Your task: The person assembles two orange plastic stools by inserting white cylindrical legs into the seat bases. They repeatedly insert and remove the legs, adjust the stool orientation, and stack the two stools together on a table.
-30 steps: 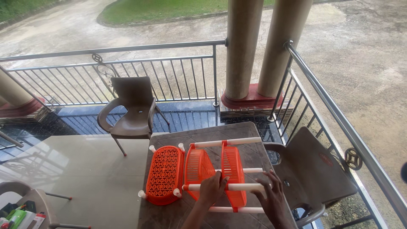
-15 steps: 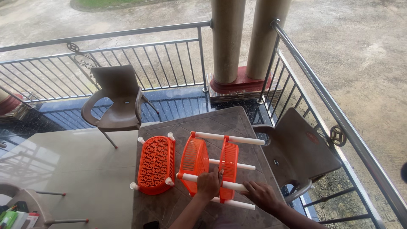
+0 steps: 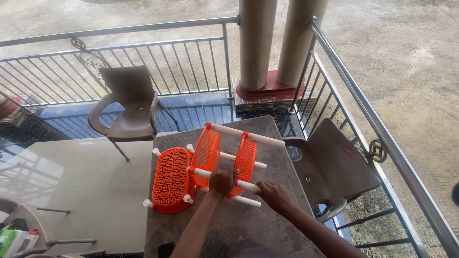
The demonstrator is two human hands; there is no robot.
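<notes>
orange perforated plastic rack with white tube rails [image 3: 229, 157], lying on its side at the middle of the brown stone-pattern table [image 3: 267, 224], shelves standing on edge. left hand [image 3: 221, 183] curled around the near white plastic rail [image 3: 224, 179], fingers wrapped over it; right hand [image 3: 272, 195] resting at the low end of the same rail, fingers bent, grip on it not clear from this angle. separate orange oval perforated shelf panel with white corner sockets [image 3: 171, 180] lying flat just beside the rack, touching or nearly so.

likely trouble: rails only push-fitted, so a hard pull from the left hand could pop a tube out of its socket and let the shelves fold sideways. rack balanced on narrow edges, easy to tip towards the loose panel and knock it off the near table edge. far rail reaching close to the table's back edge, so a shove forward could send the rack over towards the steel balcony railing [image 3: 334, 71]. brown plastic chair [image 3: 334, 165] close at the right, ready to catch an elbow.
</notes>
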